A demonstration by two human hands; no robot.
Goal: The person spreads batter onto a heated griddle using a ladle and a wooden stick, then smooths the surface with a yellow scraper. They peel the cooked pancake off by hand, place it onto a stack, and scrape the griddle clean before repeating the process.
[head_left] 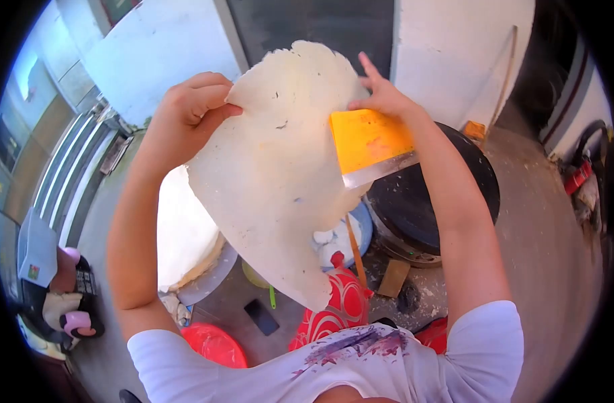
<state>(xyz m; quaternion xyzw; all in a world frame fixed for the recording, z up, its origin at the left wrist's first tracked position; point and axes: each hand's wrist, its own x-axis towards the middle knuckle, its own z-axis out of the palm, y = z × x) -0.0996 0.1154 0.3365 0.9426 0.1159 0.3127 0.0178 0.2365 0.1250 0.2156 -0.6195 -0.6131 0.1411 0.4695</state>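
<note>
A thin, pale flatbread sheet (273, 148) hangs raised in front of me, with a ragged top edge and a few dark specks. My left hand (196, 114) pinches its upper left edge between thumb and fingers. At the upper right, my right hand (386, 99) has a yellow scraper (370, 140) with a metal blade under its palm, some fingers stretched out beside the sheet's edge. Below that forearm lies a round black griddle (448, 188). A stack of pale sheets (182, 228) rests on a round tray (213, 281) at left, partly hidden by the raised sheet.
A blue basin (366, 225) holding white stuff and a wooden stick (356, 252) stands beside the griddle. Near my lap are red patterned cloth (344, 302), a phone (261, 317) and a red basin (216, 346). A wooden block (393, 278) lies on the floor.
</note>
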